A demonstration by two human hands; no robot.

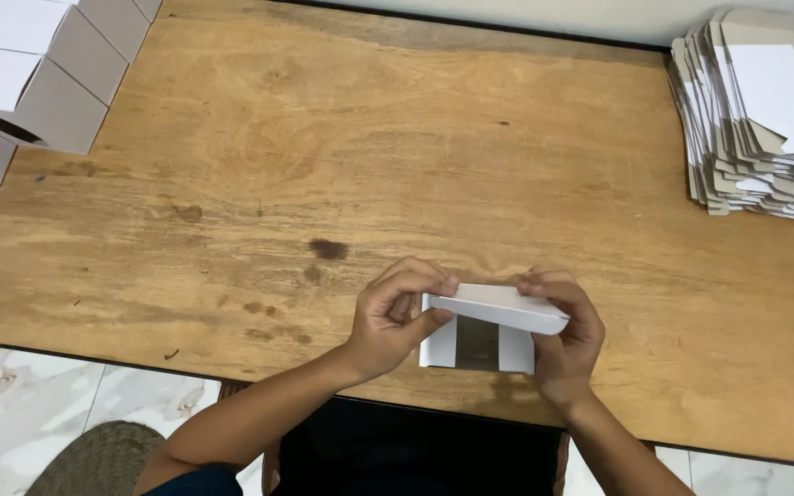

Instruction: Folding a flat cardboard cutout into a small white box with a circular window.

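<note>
Left hand (395,317), right hand (564,332) grip white carton (493,323); interior apparently shadowed.

On the worktop (342,174), a half-folded carton (493,323) sits at the near edge, between the left hand (395,317) and the right hand (567,335). Assembled boxes (34,73) crowd the far left corner. A stack of flat carton blanks (755,119) lies at the far right, well apart from the hands.

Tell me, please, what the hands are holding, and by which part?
Both hands hold a small white cardboard box: the left hand pinches its left end, the right hand grips its right end.
</note>
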